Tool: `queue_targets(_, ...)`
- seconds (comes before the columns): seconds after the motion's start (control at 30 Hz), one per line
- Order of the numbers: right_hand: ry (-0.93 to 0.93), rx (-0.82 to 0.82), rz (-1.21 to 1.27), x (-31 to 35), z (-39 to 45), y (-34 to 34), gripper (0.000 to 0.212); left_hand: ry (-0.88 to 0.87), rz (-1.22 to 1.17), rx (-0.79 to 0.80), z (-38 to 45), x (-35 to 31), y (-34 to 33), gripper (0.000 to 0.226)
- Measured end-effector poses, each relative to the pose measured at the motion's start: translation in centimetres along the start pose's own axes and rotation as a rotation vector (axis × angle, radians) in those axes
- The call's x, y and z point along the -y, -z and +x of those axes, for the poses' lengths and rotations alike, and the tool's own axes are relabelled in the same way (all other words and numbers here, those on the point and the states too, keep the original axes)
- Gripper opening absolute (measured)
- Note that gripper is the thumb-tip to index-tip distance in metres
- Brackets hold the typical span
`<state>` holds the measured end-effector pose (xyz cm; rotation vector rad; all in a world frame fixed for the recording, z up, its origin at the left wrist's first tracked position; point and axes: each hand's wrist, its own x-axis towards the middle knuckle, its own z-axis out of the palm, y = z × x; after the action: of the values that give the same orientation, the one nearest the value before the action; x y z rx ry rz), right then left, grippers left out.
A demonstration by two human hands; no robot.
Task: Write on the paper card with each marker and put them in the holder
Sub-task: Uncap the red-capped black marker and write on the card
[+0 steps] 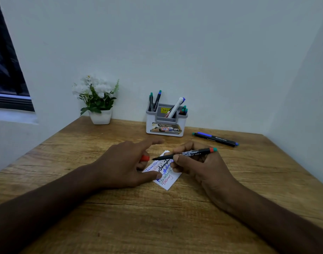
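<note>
The right hand has its grip closed around a black marker, uncapped tip pointing toward nine o'clock over the paper card. The card lies mid-worktop, covered in coloured writing. The left hand pins the card with its thumb and holds a red cap in its fingers. At twelve o'clock stands the holder with markers; two markers lie at two o'clock.

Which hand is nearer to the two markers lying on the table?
Right. The right hand, holding a marker, is just in front of the two markers; the left hand is farther, left of the card.
</note>
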<state>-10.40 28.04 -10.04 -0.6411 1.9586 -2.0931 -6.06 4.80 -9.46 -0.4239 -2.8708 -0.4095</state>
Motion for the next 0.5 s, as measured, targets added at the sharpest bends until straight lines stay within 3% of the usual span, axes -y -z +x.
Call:
queue_targets(0.2,0.046,0.021,-0.130,0.06,-0.07,0.03,0.010,0.033,-0.002,0.008,0.09,-0.32,0.21,0.091)
queue_targets(0.5,0.020,0.008,-0.061,-0.70,0.43,0.41,0.024,0.035,-0.014,-0.003,0.12,-0.50,0.06,0.094)
